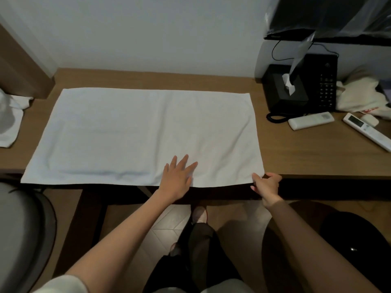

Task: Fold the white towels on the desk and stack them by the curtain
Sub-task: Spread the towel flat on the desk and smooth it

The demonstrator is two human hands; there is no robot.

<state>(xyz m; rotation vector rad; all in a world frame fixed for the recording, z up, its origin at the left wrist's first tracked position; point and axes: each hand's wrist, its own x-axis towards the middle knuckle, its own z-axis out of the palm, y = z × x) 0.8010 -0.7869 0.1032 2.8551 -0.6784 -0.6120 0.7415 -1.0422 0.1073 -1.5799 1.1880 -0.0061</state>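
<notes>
left hand (178, 176) lay flat on the towel (143, 134), right hand (265, 185) pinched its near right corner; a tug could've dragged it off the desk (317, 153).

Place: you seem to be in a hotel room.
Tabletop: a long wooden tabletop (317, 157) runs along a plain wall.
Room kit: to your right sit a black desk telephone (325, 85), a tissue box (285, 96) and white remotes (311, 120).
Linen: a plain white towel (148, 134) lies spread out.

My left hand (178, 176) lies flat, fingers spread, arm stretched forward. My right hand (267, 185) is curled, thumb and fingers pinching the towel (148, 132) at its corner.
</notes>
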